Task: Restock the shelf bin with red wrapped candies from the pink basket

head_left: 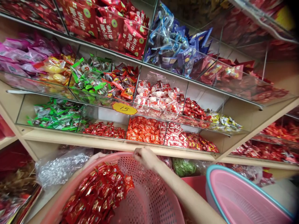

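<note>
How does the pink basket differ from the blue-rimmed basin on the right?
The basket has many small holes; the basin shows a solid-looking wall. The basket's rim is pinkish, the basin's light blue. The right hand grips the basket's rim, while no hand touches the basin. Both have pink inner walls and wide openings.
</note>
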Demonstrator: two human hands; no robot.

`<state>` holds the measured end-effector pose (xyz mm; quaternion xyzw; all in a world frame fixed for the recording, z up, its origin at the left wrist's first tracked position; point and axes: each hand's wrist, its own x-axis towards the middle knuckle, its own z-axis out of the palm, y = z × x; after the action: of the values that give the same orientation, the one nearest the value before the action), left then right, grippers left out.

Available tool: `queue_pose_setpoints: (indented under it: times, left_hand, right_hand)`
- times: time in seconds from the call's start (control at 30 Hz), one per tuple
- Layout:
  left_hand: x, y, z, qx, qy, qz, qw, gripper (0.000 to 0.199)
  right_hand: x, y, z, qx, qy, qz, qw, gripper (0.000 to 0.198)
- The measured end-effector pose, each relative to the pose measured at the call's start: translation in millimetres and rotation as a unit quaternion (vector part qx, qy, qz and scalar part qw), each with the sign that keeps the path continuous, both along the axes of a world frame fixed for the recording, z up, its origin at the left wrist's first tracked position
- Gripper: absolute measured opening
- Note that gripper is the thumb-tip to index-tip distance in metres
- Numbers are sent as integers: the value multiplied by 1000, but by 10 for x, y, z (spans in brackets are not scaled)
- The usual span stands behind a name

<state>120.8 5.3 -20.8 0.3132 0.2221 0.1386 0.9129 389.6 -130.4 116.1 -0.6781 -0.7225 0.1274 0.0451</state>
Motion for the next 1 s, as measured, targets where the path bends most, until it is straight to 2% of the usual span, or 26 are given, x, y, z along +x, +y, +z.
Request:
queue_pose_setpoints:
  times: [0.07, 0.13, 0.2, 0.27, 0.4, 0.53, 0.63, 0.7, 0.77, 0.8, 0.87, 0.93, 1.0]
  left_hand:
    - [2, -16, 66, -1, 4, -15, 1000, 23]
    - [10, -28, 98, 0, 8, -6, 1000, 22]
    - [11, -28, 85, 3, 12, 16, 1000, 21]
    - [-6, -13, 46, 7, 13, 25, 1000, 20]
    - [-59, 18, 3, 8, 11, 2, 1000, 27]
    - [-52, -19, 82, 3, 14, 12, 1000, 33]
    - [-25, -79, 167, -3, 20, 16, 1000, 35]
    - [-14, -101, 191, -9, 24, 17, 1000, 37]
    - [-4, -96, 168, -15, 27, 14, 999, 38]
    - [2, -84, 139, -17, 28, 12, 999, 38]
    - [16, -53, 63, -20, 28, 15, 999, 37]
    - [22, -28, -9, -25, 27, 30, 999, 35]
    - [11, -20, -50, -31, 28, 43, 998, 34]
  right_hand:
    - [67, 137, 258, 51, 5, -69, 996, 25]
    - [117, 277, 427, 82, -19, -162, 983, 22]
    - [150, 397, 507, 56, -45, -235, 969, 20]
    - [169, 484, 523, 16, -53, -264, 963, 23]
    - [206, 540, 476, 13, -50, -270, 961, 25]
    - [337, 459, 485, 29, -45, -267, 962, 20]
    - [468, 305, 539, 91, 12, -233, 968, 14]
    - [497, 155, 526, 154, 116, -180, 965, 14]
    - [441, -18, 413, 154, 249, -123, 948, 20]
    - [385, -104, 310, 118, 315, -106, 936, 23]
    - [246, -254, 23, -2, 414, -101, 905, 29]
    - [124, -357, -320, -106, 442, -117, 883, 24]
    - [65, -410, -639, -151, 381, -127, 903, 18]
